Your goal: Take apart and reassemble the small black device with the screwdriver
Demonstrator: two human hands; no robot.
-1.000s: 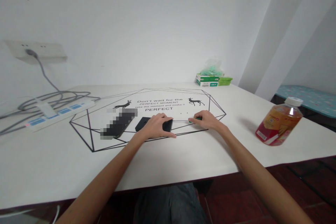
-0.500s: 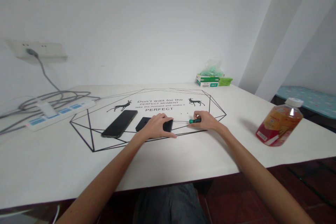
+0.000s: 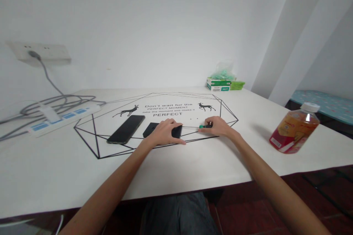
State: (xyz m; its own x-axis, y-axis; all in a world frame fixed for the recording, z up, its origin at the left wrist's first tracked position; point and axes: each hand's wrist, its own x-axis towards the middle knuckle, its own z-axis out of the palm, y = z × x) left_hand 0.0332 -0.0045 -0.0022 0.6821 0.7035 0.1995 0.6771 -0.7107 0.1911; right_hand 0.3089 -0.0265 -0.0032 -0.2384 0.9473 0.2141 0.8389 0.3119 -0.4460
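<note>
A flat black device (image 3: 149, 129) lies on the white table, its middle covered by my left hand (image 3: 165, 132). That hand grips it from above, with fingers across the far side and the thumb along the near right corner. My right hand (image 3: 216, 126) is closed around the green and black handle of a screwdriver (image 3: 201, 127). Its thin shaft runs level to the left and reaches the device's right edge; the tip is too small to make out. Two tiny dark specks (image 3: 193, 118) sit just beyond the shaft. Left of the device lies a black smartphone (image 3: 126, 129).
A tilted-looking drink bottle (image 3: 295, 128) stands at the right. Green and white boxes (image 3: 219, 83) with a plastic bag on top are at the back. To the left lie a white power strip (image 3: 64, 119) and coiled grey cables (image 3: 55, 100). The table's front edge is near me.
The fingers of my right hand have shifted slightly on the screwdriver handle, which looks turned a little. My left hand and the device stay in place.
</note>
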